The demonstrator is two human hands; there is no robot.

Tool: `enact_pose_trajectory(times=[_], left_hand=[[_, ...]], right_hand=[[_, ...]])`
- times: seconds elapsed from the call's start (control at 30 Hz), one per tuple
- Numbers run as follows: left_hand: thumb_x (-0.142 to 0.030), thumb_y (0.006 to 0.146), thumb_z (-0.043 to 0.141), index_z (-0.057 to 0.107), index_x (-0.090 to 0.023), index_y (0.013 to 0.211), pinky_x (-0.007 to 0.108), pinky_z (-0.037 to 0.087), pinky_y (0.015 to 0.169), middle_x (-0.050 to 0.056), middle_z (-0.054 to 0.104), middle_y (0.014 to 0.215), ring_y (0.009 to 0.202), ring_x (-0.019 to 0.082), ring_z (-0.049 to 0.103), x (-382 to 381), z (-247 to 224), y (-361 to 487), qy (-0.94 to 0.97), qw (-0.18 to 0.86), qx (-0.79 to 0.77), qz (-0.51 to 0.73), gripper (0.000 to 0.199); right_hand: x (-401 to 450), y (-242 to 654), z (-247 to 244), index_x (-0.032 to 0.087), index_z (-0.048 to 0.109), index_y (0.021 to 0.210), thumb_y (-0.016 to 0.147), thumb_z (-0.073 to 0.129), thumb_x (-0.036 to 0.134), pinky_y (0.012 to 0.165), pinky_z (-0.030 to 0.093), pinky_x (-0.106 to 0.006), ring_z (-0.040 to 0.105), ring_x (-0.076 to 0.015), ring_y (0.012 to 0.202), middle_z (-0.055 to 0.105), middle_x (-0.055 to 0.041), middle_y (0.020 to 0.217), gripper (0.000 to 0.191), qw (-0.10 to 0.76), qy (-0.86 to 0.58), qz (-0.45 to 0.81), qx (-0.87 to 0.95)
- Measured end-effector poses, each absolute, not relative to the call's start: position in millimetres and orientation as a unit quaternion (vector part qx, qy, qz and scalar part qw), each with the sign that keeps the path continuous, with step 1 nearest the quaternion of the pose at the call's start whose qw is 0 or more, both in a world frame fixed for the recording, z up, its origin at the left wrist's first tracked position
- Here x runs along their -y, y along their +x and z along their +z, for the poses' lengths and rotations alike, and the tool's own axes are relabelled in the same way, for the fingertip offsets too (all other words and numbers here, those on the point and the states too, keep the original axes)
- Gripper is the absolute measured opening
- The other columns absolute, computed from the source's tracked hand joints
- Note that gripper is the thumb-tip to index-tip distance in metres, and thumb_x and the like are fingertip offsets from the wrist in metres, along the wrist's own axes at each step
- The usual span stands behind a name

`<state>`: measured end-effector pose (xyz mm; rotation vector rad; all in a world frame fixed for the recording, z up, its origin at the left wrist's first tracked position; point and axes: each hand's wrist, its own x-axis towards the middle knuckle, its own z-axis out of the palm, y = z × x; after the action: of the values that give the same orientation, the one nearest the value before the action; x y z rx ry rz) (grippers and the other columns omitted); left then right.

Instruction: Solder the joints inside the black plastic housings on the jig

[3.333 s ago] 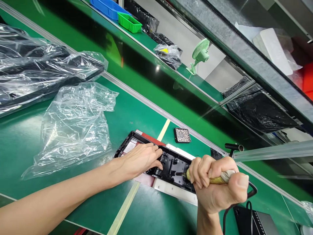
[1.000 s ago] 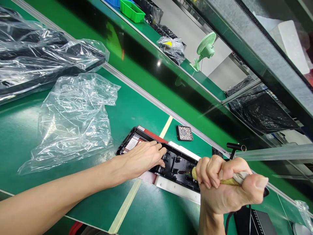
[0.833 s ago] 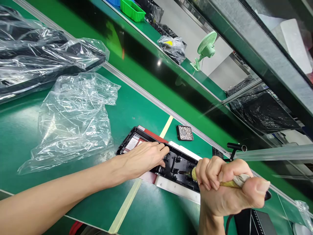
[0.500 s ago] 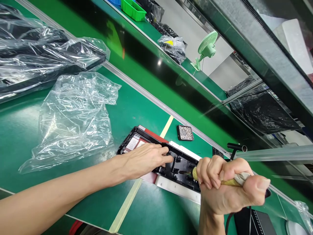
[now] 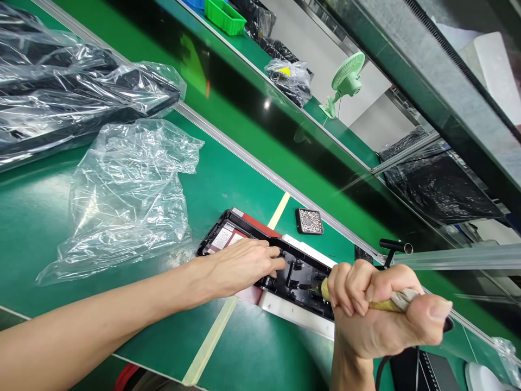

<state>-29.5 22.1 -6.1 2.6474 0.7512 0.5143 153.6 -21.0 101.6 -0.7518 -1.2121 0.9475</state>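
the black housing (image 5: 285,266) lies low in the frame's centre on the green surface (image 5: 228,179); the left hand (image 5: 240,264) presses flat to steady it, while the right hand (image 5: 378,315) fists around a screwdriver (image 5: 325,289) aimed inside.

Head camera looks down (tilted, close) across the green bench (image 5: 228,179).

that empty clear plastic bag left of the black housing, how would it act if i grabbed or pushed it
The clear plastic bag lies crumpled and collapsed on the green bench, so it is probably floppy and very light. Its glossy wrinkles suggest a slippery film that would bunch and slide if pushed. It looks unlikely to roll or break.
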Motion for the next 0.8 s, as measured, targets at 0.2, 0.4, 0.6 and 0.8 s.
enact_pose_trajectory(times=[0.2,0.4,0.6,0.8], left_hand=[[-0.023,0.102,0.050,0.062,-0.022,0.103,0.034,0.032,0.059,0.002,0.062,0.087,0.076,0.017,0.056,-21.7,-1.8,-28.7,0.929,0.178,-0.266,0.186,0.012],[-0.024,0.102,0.050,0.061,-0.023,0.103,0.035,0.029,0.059,0.000,0.062,0.088,0.076,0.018,0.055,-22.1,-3.3,-27.9,0.931,0.170,-0.270,0.175,0.012],[-0.023,0.102,0.050,0.061,-0.023,0.105,0.035,0.028,0.060,0.001,0.063,0.088,0.076,0.018,0.054,-21.7,-1.9,-28.4,0.931,0.176,-0.271,0.170,0.012],[-0.025,0.103,0.049,0.062,-0.023,0.103,0.035,0.028,0.060,0.000,0.063,0.088,0.077,0.019,0.056,-21.2,0.5,-28.9,0.930,0.181,-0.275,0.163,0.013]], right_hand=[[21.5,153.4,101.1,0.021,0.052,0.061,0.094,0.037,0.054,0.034,0.033,-0.022,0.030,-0.0081,0.032,0.037,0.0064,0.040,0.049,0.657,-0.328,0.419,0.534],[21.7,152.7,101.4,0.021,0.050,0.060,0.093,0.037,0.055,0.034,0.032,-0.021,0.029,-0.0078,0.032,0.035,0.0067,0.041,0.049,0.657,-0.326,0.423,0.532],[22.2,153.5,100.8,0.021,0.054,0.063,0.094,0.036,0.056,0.035,0.035,-0.022,0.031,-0.0080,0.032,0.038,0.0063,0.041,0.050,0.655,-0.327,0.419,0.537],[22.3,153.5,100.9,0.021,0.056,0.064,0.095,0.037,0.056,0.035,0.034,-0.022,0.031,-0.0082,0.032,0.037,0.0064,0.042,0.050,0.658,-0.320,0.424,0.534]])
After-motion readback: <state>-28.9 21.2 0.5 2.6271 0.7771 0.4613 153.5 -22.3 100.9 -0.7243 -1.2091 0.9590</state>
